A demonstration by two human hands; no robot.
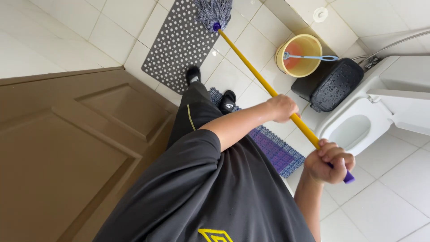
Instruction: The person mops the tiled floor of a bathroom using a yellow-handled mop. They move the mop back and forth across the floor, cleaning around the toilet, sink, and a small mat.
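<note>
A white-tiled bathroom floor (112,27) lies below, with a brown door (67,148) at one side. The right hand (329,161) is clenched around the top of a yellow mop handle (251,67), just below its purple end cap (349,178). The left hand (282,107) grips the same handle lower down. The handle slants away to the grey string mop head (214,12), which rests on a grey perforated mat (179,45). Near the handle stand a yellow bucket (309,47), a black bin (333,85) and a white toilet (358,130).
</note>
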